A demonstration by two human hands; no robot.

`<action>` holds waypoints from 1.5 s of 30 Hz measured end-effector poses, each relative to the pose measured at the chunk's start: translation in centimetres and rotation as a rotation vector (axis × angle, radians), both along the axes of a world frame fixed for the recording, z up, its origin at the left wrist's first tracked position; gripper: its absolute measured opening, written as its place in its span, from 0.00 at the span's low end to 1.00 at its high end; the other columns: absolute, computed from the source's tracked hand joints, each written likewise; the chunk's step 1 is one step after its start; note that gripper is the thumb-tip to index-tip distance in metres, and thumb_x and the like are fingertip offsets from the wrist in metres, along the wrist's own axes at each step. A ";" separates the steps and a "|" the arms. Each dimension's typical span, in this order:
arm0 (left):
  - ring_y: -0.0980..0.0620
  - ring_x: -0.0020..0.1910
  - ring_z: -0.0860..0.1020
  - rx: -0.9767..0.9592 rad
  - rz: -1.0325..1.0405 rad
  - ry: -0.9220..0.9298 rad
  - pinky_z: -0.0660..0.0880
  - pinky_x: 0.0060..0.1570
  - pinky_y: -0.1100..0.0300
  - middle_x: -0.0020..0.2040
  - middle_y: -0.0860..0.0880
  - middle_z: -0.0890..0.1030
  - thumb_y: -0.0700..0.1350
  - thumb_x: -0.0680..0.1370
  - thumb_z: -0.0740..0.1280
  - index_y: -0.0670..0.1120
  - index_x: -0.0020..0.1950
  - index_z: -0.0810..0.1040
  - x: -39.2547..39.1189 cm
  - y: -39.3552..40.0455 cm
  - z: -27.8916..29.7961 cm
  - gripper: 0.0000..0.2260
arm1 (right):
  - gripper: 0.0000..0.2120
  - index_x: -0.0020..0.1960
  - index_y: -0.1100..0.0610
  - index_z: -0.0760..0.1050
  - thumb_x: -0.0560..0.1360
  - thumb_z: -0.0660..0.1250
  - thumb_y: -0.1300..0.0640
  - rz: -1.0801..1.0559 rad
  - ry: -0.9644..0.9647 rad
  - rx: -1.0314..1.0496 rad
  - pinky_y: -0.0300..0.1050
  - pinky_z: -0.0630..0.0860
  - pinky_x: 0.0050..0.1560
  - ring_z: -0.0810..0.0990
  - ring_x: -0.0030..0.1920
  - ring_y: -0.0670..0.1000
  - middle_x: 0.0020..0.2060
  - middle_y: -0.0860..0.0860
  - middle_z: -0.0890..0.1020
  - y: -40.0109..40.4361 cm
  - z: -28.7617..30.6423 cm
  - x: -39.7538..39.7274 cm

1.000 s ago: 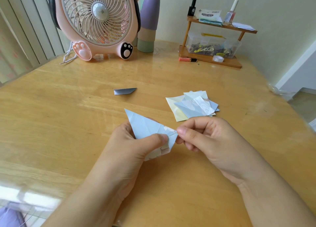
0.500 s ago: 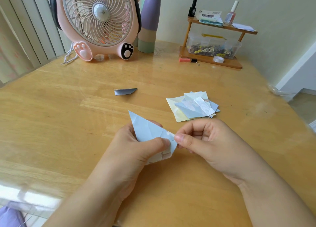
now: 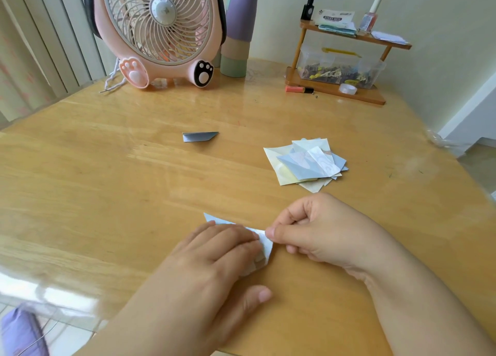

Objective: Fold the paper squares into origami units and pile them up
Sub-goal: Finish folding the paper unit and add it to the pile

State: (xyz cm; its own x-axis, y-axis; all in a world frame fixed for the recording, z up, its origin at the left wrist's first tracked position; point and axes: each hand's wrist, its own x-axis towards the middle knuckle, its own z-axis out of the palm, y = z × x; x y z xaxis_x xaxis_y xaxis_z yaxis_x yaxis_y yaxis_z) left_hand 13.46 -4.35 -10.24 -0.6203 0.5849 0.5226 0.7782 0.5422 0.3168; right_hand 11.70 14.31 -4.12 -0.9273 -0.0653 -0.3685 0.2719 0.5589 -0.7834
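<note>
A light blue folded paper (image 3: pixel 264 244) lies flat on the wooden table (image 3: pixel 107 194) near its front edge. My left hand (image 3: pixel 214 264) presses down on it with straight fingers and hides most of it. My right hand (image 3: pixel 316 229) has curled fingers, and its thumb and forefinger pinch the paper's right corner. A pile of paper squares and folded pieces (image 3: pixel 306 162) sits behind my right hand. One finished grey-blue folded unit (image 3: pixel 200 136) lies alone in the middle of the table.
A pink fan (image 3: pixel 158 30) with a white cord stands at the back left, next to a stack of pastel cups (image 3: pixel 237 30). A small wooden shelf (image 3: pixel 341 60) with bottles and a clear box stands at the back right. The table edge drops off at right.
The blue paper was held up in the air between both hands; now it lies on the table. My left hand has turned palm down over it. My right hand keeps its pinch.
</note>
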 end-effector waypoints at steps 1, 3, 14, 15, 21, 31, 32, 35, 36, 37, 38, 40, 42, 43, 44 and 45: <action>0.55 0.55 0.75 -0.026 0.002 0.003 0.69 0.58 0.59 0.54 0.53 0.79 0.60 0.80 0.55 0.50 0.56 0.76 0.0 0.0 -0.2 0.18 | 0.06 0.35 0.54 0.81 0.69 0.74 0.52 0.001 0.009 0.018 0.35 0.64 0.26 0.69 0.23 0.41 0.23 0.46 0.77 0.0 -0.1 0.0; 0.54 0.56 0.75 -0.063 0.022 -0.007 0.68 0.58 0.56 0.55 0.53 0.79 0.60 0.79 0.55 0.49 0.56 0.78 0.1 -0.1 -0.3 0.19 | 0.07 0.37 0.54 0.81 0.68 0.74 0.51 -0.006 0.041 0.066 0.39 0.66 0.30 0.71 0.25 0.43 0.25 0.46 0.78 0.2 -0.2 0.0; 0.52 0.56 0.77 -0.145 0.081 -0.008 0.69 0.57 0.54 0.54 0.54 0.79 0.56 0.77 0.58 0.49 0.55 0.80 0.7 0.2 -0.3 0.17 | 0.05 0.34 0.51 0.79 0.68 0.72 0.56 0.111 0.306 0.263 0.30 0.64 0.26 0.66 0.25 0.41 0.25 0.42 0.70 1.0 -0.3 0.5; 0.52 0.56 0.77 -0.149 0.084 -0.011 0.70 0.57 0.53 0.54 0.54 0.79 0.56 0.77 0.58 0.49 0.55 0.80 0.7 0.2 -0.3 0.17 | 0.05 0.34 0.51 0.79 0.67 0.73 0.57 0.116 0.317 0.270 0.29 0.63 0.26 0.66 0.25 0.41 0.25 0.42 0.70 0.9 -0.3 0.6; 0.52 0.57 0.77 -0.152 0.074 -0.050 0.75 0.56 0.51 0.54 0.54 0.78 0.56 0.77 0.59 0.49 0.56 0.78 0.8 0.2 0.0 0.15 | 0.06 0.33 0.51 0.78 0.67 0.71 0.58 0.129 0.360 0.295 0.30 0.64 0.27 0.66 0.26 0.42 0.26 0.43 0.70 0.6 -0.6 0.5; 0.50 0.56 0.77 -0.182 0.073 -0.052 0.76 0.56 0.49 0.55 0.53 0.78 0.54 0.77 0.58 0.50 0.56 0.79 0.9 0.2 0.3 0.15 | 0.06 0.33 0.51 0.77 0.67 0.71 0.58 0.161 0.401 0.317 0.32 0.66 0.31 0.68 0.30 0.42 0.30 0.44 0.71 0.5 -0.6 0.5; 0.50 0.56 0.78 -0.182 0.071 -0.050 0.76 0.56 0.49 0.55 0.52 0.78 0.54 0.77 0.58 0.49 0.56 0.79 0.9 0.2 0.2 0.15 | 0.06 0.33 0.51 0.78 0.67 0.71 0.58 0.160 0.402 0.318 0.32 0.66 0.31 0.68 0.30 0.42 0.30 0.45 0.70 0.5 -0.6 0.6; 0.50 0.57 0.78 -0.179 0.070 -0.044 0.76 0.56 0.48 0.55 0.52 0.78 0.53 0.77 0.58 0.49 0.56 0.80 0.9 0.2 0.2 0.15 | 0.06 0.33 0.51 0.78 0.67 0.72 0.58 0.156 0.406 0.326 0.32 0.66 0.31 0.68 0.30 0.42 0.30 0.44 0.70 0.6 -0.6 0.5; 0.50 0.57 0.78 -0.179 0.074 -0.043 0.76 0.55 0.48 0.55 0.52 0.78 0.53 0.76 0.59 0.49 0.56 0.80 0.9 0.2 0.2 0.16 | 0.06 0.33 0.51 0.78 0.67 0.72 0.58 0.156 0.409 0.327 0.32 0.66 0.31 0.68 0.30 0.42 0.30 0.44 0.70 0.5 -0.6 0.5; 0.50 0.57 0.78 -0.177 0.076 -0.044 0.76 0.55 0.48 0.55 0.53 0.78 0.53 0.76 0.59 0.49 0.56 0.80 0.9 0.2 0.2 0.16 | 0.06 0.33 0.51 0.78 0.67 0.72 0.58 0.160 0.411 0.327 0.32 0.66 0.31 0.68 0.30 0.42 0.30 0.44 0.70 0.5 -0.6 0.6; 0.50 0.57 0.78 -0.175 0.077 -0.045 0.76 0.55 0.48 0.54 0.53 0.78 0.53 0.76 0.59 0.48 0.56 0.80 0.9 0.2 0.2 0.16 | 0.06 0.33 0.51 0.78 0.67 0.72 0.58 0.167 0.409 0.325 0.32 0.66 0.31 0.68 0.29 0.42 0.30 0.45 0.70 0.5 -0.5 0.6; 0.51 0.56 0.78 -0.169 0.075 -0.045 0.76 0.55 0.49 0.54 0.53 0.78 0.53 0.76 0.59 0.49 0.56 0.80 0.8 0.3 0.2 0.15 | 0.06 0.33 0.52 0.78 0.67 0.72 0.58 0.189 0.400 0.315 0.32 0.66 0.30 0.68 0.29 0.42 0.30 0.45 0.70 0.4 -0.5 0.7; 0.51 0.57 0.77 -0.167 0.072 -0.042 0.76 0.56 0.49 0.54 0.53 0.78 0.52 0.76 0.59 0.49 0.56 0.80 0.8 0.3 0.2 0.15 | 0.06 0.32 0.52 0.78 0.67 0.72 0.58 0.197 0.397 0.308 0.31 0.66 0.30 0.67 0.28 0.42 0.29 0.44 0.70 0.4 -0.4 0.7; 0.51 0.57 0.77 -0.166 0.071 -0.040 0.76 0.56 0.49 0.54 0.53 0.78 0.52 0.76 0.59 0.49 0.56 0.80 0.8 0.3 0.2 0.15 | 0.06 0.32 0.52 0.78 0.67 0.72 0.59 0.190 0.401 0.308 0.31 0.66 0.29 0.67 0.28 0.42 0.29 0.44 0.70 0.5 -0.4 0.7; 0.51 0.57 0.77 -0.165 0.071 -0.039 0.76 0.56 0.49 0.54 0.53 0.78 0.52 0.76 0.59 0.49 0.56 0.80 0.8 0.2 0.2 0.15 | 0.06 0.32 0.52 0.78 0.67 0.72 0.59 0.182 0.406 0.309 0.31 0.66 0.29 0.67 0.28 0.42 0.28 0.44 0.70 0.5 -0.4 0.7; 0.51 0.56 0.77 -0.163 0.071 -0.038 0.76 0.56 0.50 0.54 0.53 0.78 0.52 0.76 0.59 0.49 0.56 0.80 0.8 0.2 0.2 0.15 | 0.06 0.32 0.51 0.79 0.67 0.72 0.59 0.179 0.408 0.312 0.31 0.66 0.29 0.67 0.29 0.42 0.28 0.44 0.70 0.5 -0.4 0.6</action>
